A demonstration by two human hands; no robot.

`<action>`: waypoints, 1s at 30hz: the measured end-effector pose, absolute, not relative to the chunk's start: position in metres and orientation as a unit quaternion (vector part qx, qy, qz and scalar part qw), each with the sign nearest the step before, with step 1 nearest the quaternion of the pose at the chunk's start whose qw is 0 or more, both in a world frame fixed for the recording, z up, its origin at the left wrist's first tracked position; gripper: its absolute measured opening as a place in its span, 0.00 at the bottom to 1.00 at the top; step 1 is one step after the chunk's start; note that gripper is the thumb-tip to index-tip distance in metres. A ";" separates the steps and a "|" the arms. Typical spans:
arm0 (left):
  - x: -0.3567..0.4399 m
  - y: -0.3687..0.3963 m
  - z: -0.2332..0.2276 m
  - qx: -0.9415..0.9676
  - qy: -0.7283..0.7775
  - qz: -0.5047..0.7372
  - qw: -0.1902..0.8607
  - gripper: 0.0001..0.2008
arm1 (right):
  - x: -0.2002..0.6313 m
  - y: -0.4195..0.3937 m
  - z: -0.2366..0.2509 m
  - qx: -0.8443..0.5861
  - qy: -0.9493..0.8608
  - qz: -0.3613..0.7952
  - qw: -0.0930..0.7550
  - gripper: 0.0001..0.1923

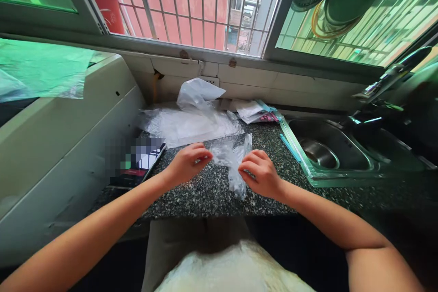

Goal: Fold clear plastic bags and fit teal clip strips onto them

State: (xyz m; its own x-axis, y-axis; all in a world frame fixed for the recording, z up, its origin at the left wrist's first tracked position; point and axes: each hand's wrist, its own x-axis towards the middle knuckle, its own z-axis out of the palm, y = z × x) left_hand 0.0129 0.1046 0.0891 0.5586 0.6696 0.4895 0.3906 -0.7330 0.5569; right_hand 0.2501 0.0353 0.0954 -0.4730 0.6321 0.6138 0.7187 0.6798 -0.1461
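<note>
A crumpled clear plastic bag [236, 175] hangs between my two hands, just above the dark speckled counter [198, 198]. My left hand [190, 163] pinches its left edge, thumb and fingertips together. On the other side my right hand [262, 174] has its fingers closed on the bag's right edge. Behind them lies a flat pile of clear plastic bags [178, 127], with one loose bag [196, 93] standing up crumpled on top. Farther right sits a small stack of bags with blue and pink strips [258, 112]. Exactly what the fingertips cover is hidden.
A phone [150, 157], partly blurred, lies left of my left forearm beside a white appliance side [78, 146]. To the right, a steel sink [349, 146] holds a metal bowl [318, 153]. A blue strip [290, 148] lies by the sink's edge. A barred window is behind.
</note>
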 end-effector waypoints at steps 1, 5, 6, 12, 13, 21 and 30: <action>0.006 0.097 0.084 0.865 0.302 0.355 0.188 0.10 | 0.248 0.030 0.091 -0.394 -0.859 -0.053 0.322 0.05; -0.014 0.072 0.065 0.866 0.296 0.366 0.169 0.10 | 0.248 0.015 0.083 -0.379 -0.866 -0.022 0.325 0.02; -0.018 0.067 0.061 0.867 0.294 0.367 0.165 0.09 | 0.251 0.014 0.083 -0.379 -0.864 -0.025 0.331 0.02; -0.038 0.047 0.047 0.867 0.303 0.365 0.154 0.08 | 0.283 0.050 0.088 -0.424 -0.849 -0.106 0.298 0.06; -0.041 0.045 0.046 0.866 0.303 0.367 0.150 0.08 | 0.286 0.059 0.088 -0.431 -0.851 -0.112 0.279 0.06; -0.057 0.036 0.042 0.875 0.290 0.374 0.103 0.06 | 0.248 0.111 0.096 -0.281 -0.928 -0.222 0.105 0.13; -0.077 0.029 0.033 0.872 0.317 0.363 0.083 0.06 | 0.270 0.104 0.093 -0.289 -0.915 -0.260 0.107 0.08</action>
State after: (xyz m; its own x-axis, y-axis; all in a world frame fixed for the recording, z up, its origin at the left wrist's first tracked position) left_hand -0.0772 0.0293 0.0325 0.5353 0.6127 0.5814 0.4927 -0.7856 0.3742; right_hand 0.2700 0.1042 0.0934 -0.8101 0.4739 0.3451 0.5845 0.6979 0.4138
